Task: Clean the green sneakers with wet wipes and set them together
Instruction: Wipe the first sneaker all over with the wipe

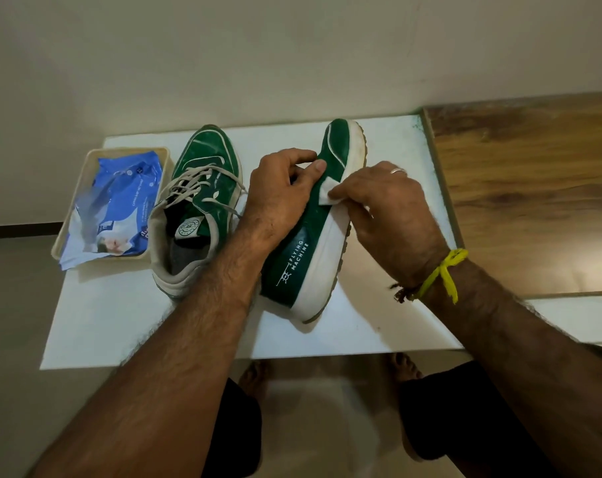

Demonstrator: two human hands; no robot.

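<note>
Two green sneakers with white soles are on a white board (127, 315). The left sneaker (203, 188) stands upright, laces up, toe pointing away. The right sneaker (313, 236) is tipped on its side, its lettered green flank facing me. My left hand (279, 194) grips its upper edge and holds it tilted. My right hand (389, 212) presses a white wet wipe (327, 193) against the green side near the sole's edge. A yellow thread is tied around my right wrist.
A beige tray (60, 243) at the board's left holds a blue wet-wipe pack (120, 201). A wooden surface (534, 188) adjoins the board on the right. A pale wall rises behind. My bare feet show on the floor below the board's front edge.
</note>
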